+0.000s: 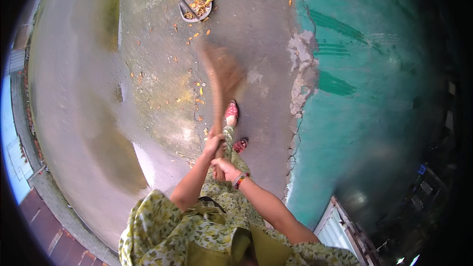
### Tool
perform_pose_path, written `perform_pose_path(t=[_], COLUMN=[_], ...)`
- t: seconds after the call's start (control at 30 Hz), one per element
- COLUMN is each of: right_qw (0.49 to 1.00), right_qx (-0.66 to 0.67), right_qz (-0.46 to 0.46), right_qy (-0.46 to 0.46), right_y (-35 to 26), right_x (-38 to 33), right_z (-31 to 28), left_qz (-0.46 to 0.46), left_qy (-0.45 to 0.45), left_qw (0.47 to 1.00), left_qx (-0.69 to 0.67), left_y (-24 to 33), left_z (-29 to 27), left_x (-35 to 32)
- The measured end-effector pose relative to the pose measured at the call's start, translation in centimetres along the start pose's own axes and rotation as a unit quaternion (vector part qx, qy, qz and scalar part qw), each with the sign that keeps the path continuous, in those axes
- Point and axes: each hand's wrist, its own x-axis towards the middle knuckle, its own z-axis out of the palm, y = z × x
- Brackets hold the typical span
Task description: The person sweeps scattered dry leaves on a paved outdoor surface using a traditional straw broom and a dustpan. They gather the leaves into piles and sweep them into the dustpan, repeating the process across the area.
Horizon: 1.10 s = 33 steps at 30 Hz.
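Below, both hands grip a broom [220, 81] handle: the left hand [213, 144] farther up, the right hand [224, 168] nearer, fingers wrapped around it. Its blurred bristles sweep concrete among scattered leaves [197, 99]; a dustpan [197, 8] lies far ahead.

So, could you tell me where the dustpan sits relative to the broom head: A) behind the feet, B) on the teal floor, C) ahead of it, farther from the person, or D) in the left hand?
C: the dustpan, holding leaves, lies on the concrete beyond the blurred broom.
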Motion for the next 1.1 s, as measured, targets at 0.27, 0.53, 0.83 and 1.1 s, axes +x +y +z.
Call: perform_pose_path(t=[0.27,0.53,0.83,1.1], right_qw=[0.957,0.997,0.985,0.994], right_qx=[-0.246,0.072,0.153,0.070], right_qz=[0.046,-0.030,-0.052,-0.047], right_qy=[-0.143,-0.024,-0.056,-0.069], right_y=[-7.6,-5.6,-17.0,-17.3], right_x=[-8.5,-22.5,-14.4,-25.2], right_z=[1.0,-9.2,-9.2,-15.5], left_qz=[0.111,-0.056,-0.065,0.102], left_qy=[0.271,-0.070,-0.136,-0.008], left_qw=[0.948,0.988,0.987,0.990], left_qx=[-0.124,-0.128,0.051,0.098], left_y=[3.4,-1.6,2.6,2.0], left_z=[0.9,20.4,25.1,33.3], left_x=[-5.5,-9.1,4.6,-3.6])
